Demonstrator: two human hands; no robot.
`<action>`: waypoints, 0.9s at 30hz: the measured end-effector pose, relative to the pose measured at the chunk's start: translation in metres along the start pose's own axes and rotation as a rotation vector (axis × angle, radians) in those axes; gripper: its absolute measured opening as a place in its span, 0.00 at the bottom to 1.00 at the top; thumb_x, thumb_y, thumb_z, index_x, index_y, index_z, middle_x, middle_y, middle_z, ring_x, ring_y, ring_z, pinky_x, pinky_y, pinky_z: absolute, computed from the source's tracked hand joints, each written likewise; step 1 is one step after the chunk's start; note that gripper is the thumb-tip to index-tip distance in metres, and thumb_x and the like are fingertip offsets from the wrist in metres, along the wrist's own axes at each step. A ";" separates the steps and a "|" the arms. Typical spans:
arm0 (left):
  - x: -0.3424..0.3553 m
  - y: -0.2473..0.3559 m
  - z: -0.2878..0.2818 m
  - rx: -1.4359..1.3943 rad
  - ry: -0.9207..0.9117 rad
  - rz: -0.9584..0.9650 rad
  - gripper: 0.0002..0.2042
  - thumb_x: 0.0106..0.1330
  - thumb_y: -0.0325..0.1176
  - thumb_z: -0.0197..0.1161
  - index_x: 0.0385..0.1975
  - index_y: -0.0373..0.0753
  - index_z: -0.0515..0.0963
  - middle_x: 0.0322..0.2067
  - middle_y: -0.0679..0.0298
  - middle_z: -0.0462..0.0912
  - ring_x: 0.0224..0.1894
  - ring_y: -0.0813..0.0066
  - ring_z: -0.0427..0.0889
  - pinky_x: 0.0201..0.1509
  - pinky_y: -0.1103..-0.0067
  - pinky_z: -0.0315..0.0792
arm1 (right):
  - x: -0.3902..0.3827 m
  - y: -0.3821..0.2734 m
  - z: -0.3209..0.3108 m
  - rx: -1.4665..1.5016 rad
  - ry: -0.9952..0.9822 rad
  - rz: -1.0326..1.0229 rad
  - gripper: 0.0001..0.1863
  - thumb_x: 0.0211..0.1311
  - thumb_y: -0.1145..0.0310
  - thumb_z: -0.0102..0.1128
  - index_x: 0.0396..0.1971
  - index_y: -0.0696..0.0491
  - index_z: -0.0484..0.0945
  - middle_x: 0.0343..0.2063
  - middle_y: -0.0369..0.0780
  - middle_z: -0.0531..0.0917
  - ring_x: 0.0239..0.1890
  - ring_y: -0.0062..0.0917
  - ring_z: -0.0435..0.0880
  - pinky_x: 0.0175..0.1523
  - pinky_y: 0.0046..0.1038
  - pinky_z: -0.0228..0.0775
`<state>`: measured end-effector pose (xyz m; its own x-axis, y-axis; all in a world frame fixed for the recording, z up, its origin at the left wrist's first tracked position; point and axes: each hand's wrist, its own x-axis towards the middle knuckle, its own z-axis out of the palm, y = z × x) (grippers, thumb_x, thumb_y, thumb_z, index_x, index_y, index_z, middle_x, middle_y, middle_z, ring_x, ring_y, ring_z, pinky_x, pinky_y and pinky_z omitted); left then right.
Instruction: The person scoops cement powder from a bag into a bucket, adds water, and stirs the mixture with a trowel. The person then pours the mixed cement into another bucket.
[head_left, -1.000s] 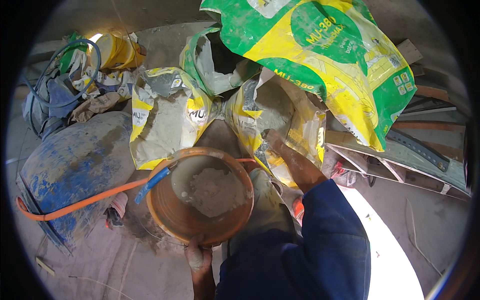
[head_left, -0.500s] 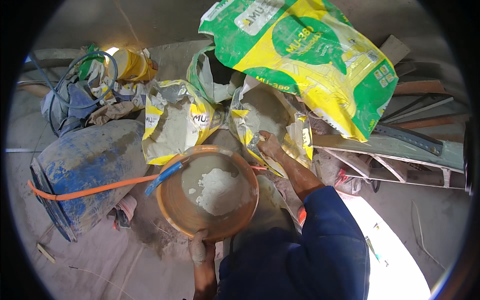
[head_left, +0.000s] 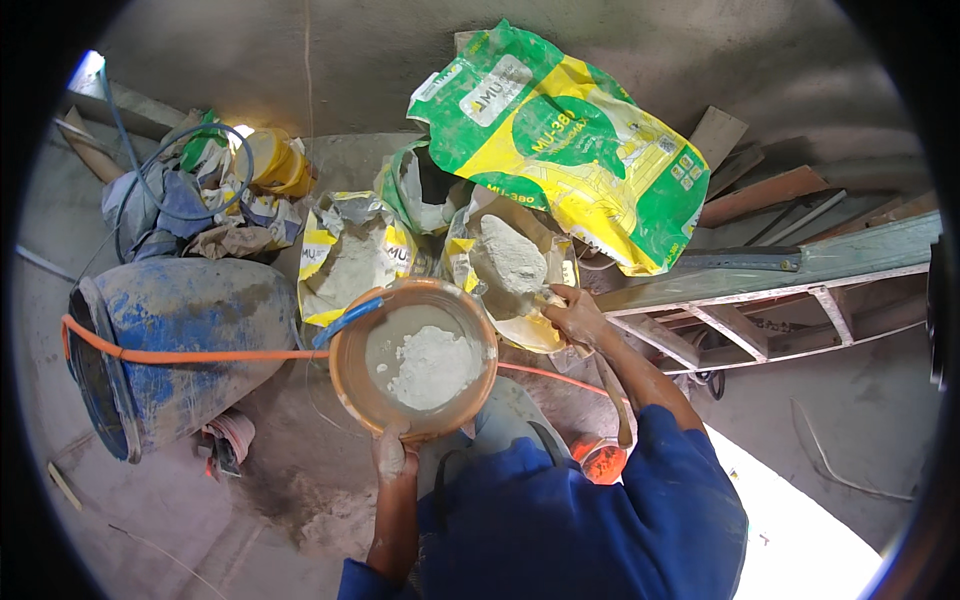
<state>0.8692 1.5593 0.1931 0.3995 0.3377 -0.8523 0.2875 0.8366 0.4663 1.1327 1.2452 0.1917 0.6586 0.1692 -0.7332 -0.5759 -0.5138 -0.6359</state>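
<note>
My left hand (head_left: 392,455) is closed on the near rim of a round orange-brown basin (head_left: 342,390), which is tilted slightly. Inside the basin, a mound of pale grey powder (head_left: 435,368) sits in greyish liquid. My right hand (head_left: 578,312) grips the short handle of a trowel whose blade is hidden under a heap of grey powder (head_left: 513,253). That heap is over the mouth of an open yellow-and-white bag (head_left: 530,333). Another open bag of powder (head_left: 355,270) stands to its left. A blue hose end (head_left: 347,322), joined to an orange hose (head_left: 200,355), rests on the basin's left rim.
A green-and-yellow bag (head_left: 570,150) lies behind the open ones. Left of the basin, a dusty blue barrel (head_left: 200,310) lies on its side. A ladder (head_left: 735,330) extends to the right. An orange bucket (head_left: 600,460) stands below my right forearm, and a yellow bucket (head_left: 272,162) is far left.
My right hand was down in the right-hand bag; now it is raised slightly with a heap of powder on the trowel. My left hand stays on the basin rim. The whole view has shifted.
</note>
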 end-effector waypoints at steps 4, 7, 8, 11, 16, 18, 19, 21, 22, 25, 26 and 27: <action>0.011 0.000 -0.002 -0.008 -0.185 0.048 0.28 0.57 0.19 0.57 0.61 0.35 0.67 0.51 0.55 0.78 0.49 0.57 0.83 0.46 0.64 0.83 | -0.051 -0.034 -0.006 -0.062 -0.081 -0.009 0.35 0.59 0.63 0.62 0.66 0.63 0.67 0.19 0.38 0.79 0.13 0.19 0.74 0.18 0.25 0.68; 0.010 0.002 0.005 -0.022 -0.104 0.039 0.27 0.58 0.18 0.56 0.61 0.35 0.66 0.52 0.54 0.77 0.50 0.56 0.83 0.49 0.61 0.83 | -0.082 -0.060 0.007 -0.138 -0.189 -0.025 0.34 0.59 0.64 0.63 0.65 0.61 0.68 0.21 0.38 0.80 0.13 0.17 0.75 0.18 0.24 0.68; 0.008 0.005 0.012 -0.030 -0.045 0.018 0.27 0.57 0.18 0.56 0.61 0.35 0.67 0.52 0.54 0.77 0.50 0.56 0.83 0.49 0.61 0.83 | -0.083 -0.056 0.013 -0.192 -0.213 -0.095 0.31 0.60 0.62 0.61 0.62 0.60 0.71 0.24 0.43 0.84 0.16 0.25 0.79 0.23 0.29 0.72; 0.001 0.008 0.017 -0.089 0.002 -0.011 0.28 0.52 0.15 0.59 0.57 0.36 0.69 0.47 0.58 0.79 0.45 0.60 0.84 0.42 0.66 0.84 | -0.091 -0.056 0.045 -0.506 -0.215 -0.368 0.29 0.61 0.62 0.59 0.63 0.56 0.73 0.20 0.44 0.80 0.21 0.27 0.81 0.27 0.31 0.73; -0.001 0.007 0.018 -0.103 0.033 -0.049 0.27 0.52 0.15 0.60 0.55 0.36 0.71 0.47 0.57 0.80 0.45 0.59 0.84 0.42 0.64 0.84 | -0.104 -0.067 0.077 -1.206 -0.197 -0.502 0.31 0.62 0.64 0.57 0.66 0.48 0.67 0.37 0.47 0.81 0.37 0.42 0.85 0.39 0.43 0.78; 0.002 0.004 0.010 -0.093 0.030 -0.049 0.27 0.52 0.16 0.61 0.55 0.36 0.71 0.46 0.57 0.80 0.45 0.59 0.84 0.42 0.63 0.84 | -0.106 -0.056 0.077 -1.189 -0.153 -0.599 0.31 0.61 0.65 0.56 0.67 0.48 0.67 0.37 0.47 0.81 0.37 0.41 0.85 0.38 0.42 0.78; -0.001 0.006 0.014 -0.086 0.024 -0.040 0.27 0.52 0.16 0.61 0.55 0.36 0.71 0.46 0.57 0.80 0.45 0.58 0.84 0.42 0.63 0.84 | -0.108 -0.052 0.074 -1.183 -0.127 -0.641 0.31 0.61 0.66 0.56 0.67 0.48 0.67 0.37 0.46 0.81 0.38 0.41 0.85 0.38 0.41 0.78; -0.002 0.007 0.019 -0.071 0.026 -0.055 0.27 0.52 0.16 0.61 0.55 0.36 0.70 0.46 0.57 0.80 0.45 0.58 0.84 0.41 0.64 0.85 | -0.107 -0.046 0.071 -1.220 -0.112 -0.658 0.31 0.62 0.67 0.56 0.67 0.47 0.67 0.36 0.46 0.81 0.38 0.40 0.85 0.37 0.41 0.77; 0.000 0.009 0.020 -0.064 0.033 -0.076 0.27 0.52 0.16 0.62 0.56 0.36 0.70 0.46 0.57 0.80 0.45 0.59 0.84 0.40 0.65 0.85 | -0.108 -0.045 0.068 -1.237 -0.101 -0.668 0.31 0.62 0.67 0.56 0.67 0.47 0.67 0.35 0.45 0.81 0.38 0.40 0.85 0.37 0.41 0.77; -0.004 0.008 0.027 -0.075 0.017 -0.027 0.28 0.53 0.16 0.61 0.57 0.37 0.69 0.47 0.57 0.79 0.45 0.59 0.84 0.38 0.67 0.85 | -0.112 -0.040 0.055 -1.088 -0.073 -0.737 0.32 0.61 0.66 0.58 0.67 0.45 0.67 0.36 0.45 0.80 0.39 0.41 0.84 0.37 0.41 0.77; -0.008 0.007 0.028 -0.083 0.010 0.008 0.28 0.53 0.17 0.61 0.58 0.37 0.69 0.47 0.57 0.79 0.45 0.60 0.84 0.38 0.68 0.85 | -0.114 -0.040 0.050 -1.036 -0.040 -0.702 0.32 0.61 0.65 0.59 0.67 0.46 0.67 0.36 0.45 0.80 0.39 0.41 0.84 0.38 0.42 0.78; -0.010 0.007 0.027 -0.081 -0.004 0.017 0.28 0.54 0.17 0.60 0.58 0.36 0.68 0.48 0.57 0.79 0.46 0.60 0.84 0.40 0.67 0.84 | -0.116 -0.042 0.044 -0.985 -0.010 -0.668 0.33 0.61 0.65 0.60 0.67 0.46 0.66 0.37 0.45 0.80 0.40 0.42 0.84 0.38 0.42 0.78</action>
<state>0.8911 1.5501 0.2115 0.4072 0.3507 -0.8433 0.2090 0.8631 0.4598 1.0597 1.2844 0.2927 0.6808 0.6532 -0.3316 0.5026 -0.7458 -0.4372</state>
